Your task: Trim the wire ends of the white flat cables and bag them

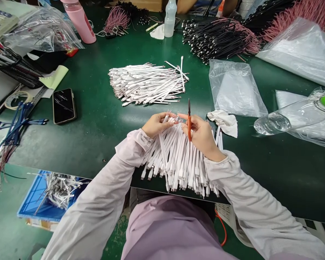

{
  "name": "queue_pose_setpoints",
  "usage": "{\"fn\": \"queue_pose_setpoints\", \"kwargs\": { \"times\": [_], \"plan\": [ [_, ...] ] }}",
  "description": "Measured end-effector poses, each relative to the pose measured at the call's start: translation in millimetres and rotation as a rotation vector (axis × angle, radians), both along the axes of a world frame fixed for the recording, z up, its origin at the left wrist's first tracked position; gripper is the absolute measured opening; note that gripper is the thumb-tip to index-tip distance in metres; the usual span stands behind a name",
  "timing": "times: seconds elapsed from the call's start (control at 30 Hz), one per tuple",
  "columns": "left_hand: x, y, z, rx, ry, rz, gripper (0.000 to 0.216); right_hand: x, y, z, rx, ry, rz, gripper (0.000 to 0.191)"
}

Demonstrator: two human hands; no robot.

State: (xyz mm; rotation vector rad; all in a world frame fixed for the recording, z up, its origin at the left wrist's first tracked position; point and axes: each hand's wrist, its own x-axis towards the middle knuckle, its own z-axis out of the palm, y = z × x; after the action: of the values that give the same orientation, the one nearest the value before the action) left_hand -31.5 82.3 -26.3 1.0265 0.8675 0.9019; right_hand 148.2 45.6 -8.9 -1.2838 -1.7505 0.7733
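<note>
A bundle of white flat cables [178, 162] lies across the near edge of the green table [103, 119], connector ends hanging toward me. My left hand [157, 124] pinches the far ends of a few of these cables. My right hand [202, 135] is closed around orange-handled scissors [189, 119], blades pointing up and away, right next to the cable ends. A second pile of white cables [148, 83] lies farther back in the middle of the table.
A phone [64, 105] lies left of centre, a pink bottle [80, 21] at the back. Black cables [213, 38], plastic bags [234, 88], a crumpled cloth [224, 122] and a lying clear bottle [292, 117] are on the right. A blue bin [43, 196] sits low left.
</note>
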Motion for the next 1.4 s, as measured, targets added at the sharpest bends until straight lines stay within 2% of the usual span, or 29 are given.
{"fn": "queue_pose_setpoints", "kwargs": {
  "times": [0.33,0.6,0.73,0.87,0.97,1.2,1.4],
  "plan": [
    [1.2,-1.9,1.3,-0.046,0.129,0.082,0.033,-0.3,0.8,-2.7,-0.031,0.019,-0.007,0.029],
    [0.6,-2.8,0.3,-0.07,0.123,0.101,0.032,-0.2,1.1,-2.6,0.053,-0.088,-0.04,0.034],
    [-2.3,-1.4,0.7,-0.029,0.12,0.067,0.031,0.9,0.6,-1.9,0.08,-0.111,-0.056,0.034],
    [-5.2,-0.3,1.5,0.047,0.136,0.017,0.035,-0.5,-1.9,1.0,0.071,-0.109,0.016,0.028],
    [-4.6,-0.3,1.4,0.064,0.136,0.044,0.036,-1.9,-2.5,1.7,0.058,-0.106,0.04,0.023],
    [-0.6,-0.3,-0.7,0.04,0.136,0.118,0.033,-3.1,-0.9,0.5,0.169,-0.182,-0.002,0.014],
    [0.0,-0.7,-0.6,0.054,0.15,0.127,0.031,-2.2,0.2,0.3,0.168,-0.212,-0.021,0.015]
  ]
}}
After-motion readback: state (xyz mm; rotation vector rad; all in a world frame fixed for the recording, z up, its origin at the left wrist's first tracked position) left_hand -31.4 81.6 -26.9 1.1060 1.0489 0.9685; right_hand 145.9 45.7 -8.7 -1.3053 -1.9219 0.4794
